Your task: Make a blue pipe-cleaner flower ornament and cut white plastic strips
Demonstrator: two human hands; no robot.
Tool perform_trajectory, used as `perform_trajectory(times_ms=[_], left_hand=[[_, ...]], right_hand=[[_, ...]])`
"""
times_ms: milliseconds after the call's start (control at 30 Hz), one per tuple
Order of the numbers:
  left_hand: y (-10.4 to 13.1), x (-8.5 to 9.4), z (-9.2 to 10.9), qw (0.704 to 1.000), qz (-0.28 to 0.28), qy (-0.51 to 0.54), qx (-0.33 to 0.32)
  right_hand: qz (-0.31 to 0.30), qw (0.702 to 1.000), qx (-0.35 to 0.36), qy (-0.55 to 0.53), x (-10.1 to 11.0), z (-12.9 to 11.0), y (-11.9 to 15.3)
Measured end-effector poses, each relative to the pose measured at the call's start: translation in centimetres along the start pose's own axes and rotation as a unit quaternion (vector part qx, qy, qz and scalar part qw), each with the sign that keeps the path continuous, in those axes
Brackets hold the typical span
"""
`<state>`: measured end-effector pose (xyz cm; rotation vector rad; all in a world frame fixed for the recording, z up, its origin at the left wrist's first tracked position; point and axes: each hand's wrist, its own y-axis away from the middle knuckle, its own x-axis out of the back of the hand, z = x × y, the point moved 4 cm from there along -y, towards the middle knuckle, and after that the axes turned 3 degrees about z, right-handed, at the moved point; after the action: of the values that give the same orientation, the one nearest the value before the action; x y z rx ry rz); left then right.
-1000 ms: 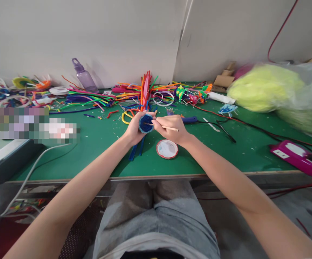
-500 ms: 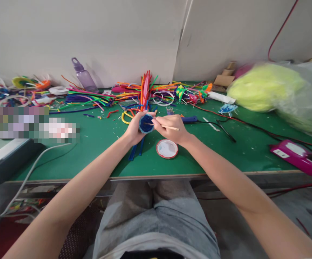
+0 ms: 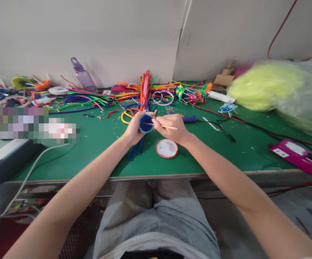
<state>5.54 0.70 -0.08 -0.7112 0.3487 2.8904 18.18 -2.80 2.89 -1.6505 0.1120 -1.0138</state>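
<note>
My left hand (image 3: 134, 130) is closed round a small blue cup-shaped piece (image 3: 146, 123) with a pale blue rim, its dark blue inside facing me. In my right hand (image 3: 173, 126) a thin wooden stick (image 3: 169, 127) is pinched, its far end reaching into the blue piece. Whether the tip is a brush I cannot make out. Below my hands a round white lid (image 3: 166, 148) with a red rim lies on the table. Blue pipe cleaners (image 3: 133, 152) lie just under the blue piece, partly hidden by it.
Coloured pipe cleaners (image 3: 88, 96) are heaped along the wall beside a purple bottle (image 3: 84, 76). A blue-handled tool (image 3: 189, 119) with a black cord lies right of my hands. Farther right are a pink power strip (image 3: 296, 154) and a bag of yellow-green material (image 3: 266, 86).
The wooden stick has shifted very slightly to the left with my right hand. My left hand keeps the blue piece in nearly the same place.
</note>
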Motion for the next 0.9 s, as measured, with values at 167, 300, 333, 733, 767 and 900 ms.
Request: perform_trajectory(times_ms=[167,300,333,733,767,900], left_hand=[[-0.19,0.16,-0.16,1.000,-0.010,-0.001,-0.006],[-0.26,0.29,-0.01,1.000,-0.014,-0.012,-0.021],[-0.25,0.34,0.07,0.999,-0.013,-0.016,-0.028],[0.20,0.28,0.15,1.000,-0.007,-0.021,-0.003],[0.23,0.24,0.14,1.000,-0.008,-0.019,-0.002],[0.25,0.17,0.15,1.000,-0.010,-0.020,-0.004]], right_hand=[[-0.004,1.000,-0.002,0.009,-0.01,-0.01,-0.04],[0.019,1.000,0.011,0.013,0.18,-0.16,-0.09],[0.022,1.000,0.014,0.014,0.22,-0.19,-0.10],[-0.005,1.000,-0.008,0.011,-0.34,-0.07,0.05],[-0.006,1.000,-0.007,0.008,-0.38,-0.07,0.07],[-0.019,1.000,-0.013,-0.004,-0.52,0.02,0.09]])
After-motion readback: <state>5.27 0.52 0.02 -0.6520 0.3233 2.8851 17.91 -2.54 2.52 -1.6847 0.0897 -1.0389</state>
